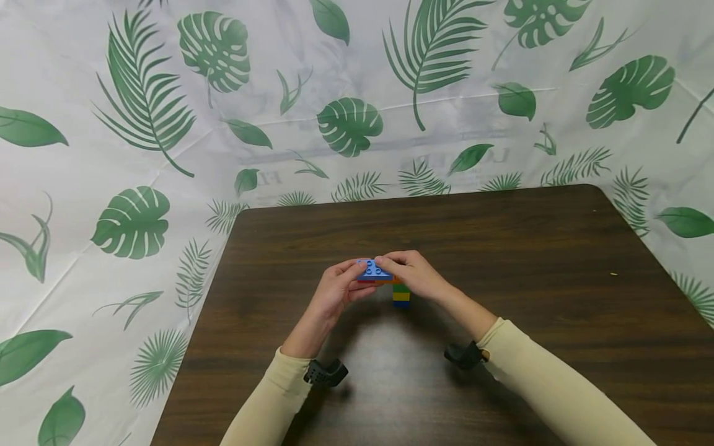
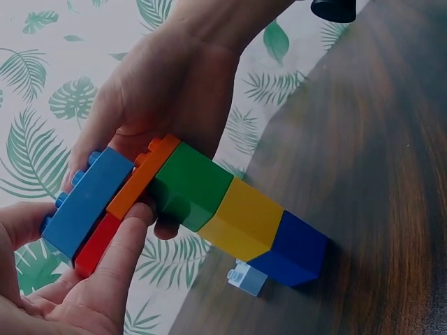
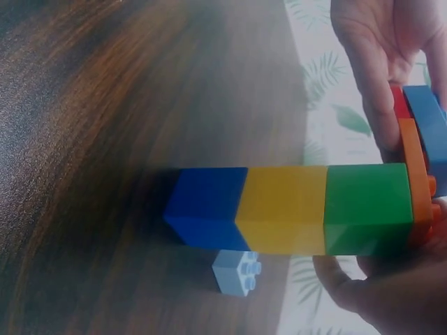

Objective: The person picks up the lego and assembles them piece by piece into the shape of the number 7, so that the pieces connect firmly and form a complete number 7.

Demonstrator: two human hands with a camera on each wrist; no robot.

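A toy-brick tower stands upright on the table: a dark blue block, a yellow block and a green block, topped by a flat orange brick. At the top, a lighter blue brick overhangs to the left, with a flat red brick beneath it. My left hand pinches the blue and red bricks, thumb above and fingers below. My right hand grips the top from the right, its thumb at the blue brick and its fingers behind the green block.
A pale blue-grey studded brick lies on the table near the tower's base; the head view does not show it. The dark wooden table meets a leaf-patterned sheet at its far and left edges. A tiny yellowish bit lies at right.
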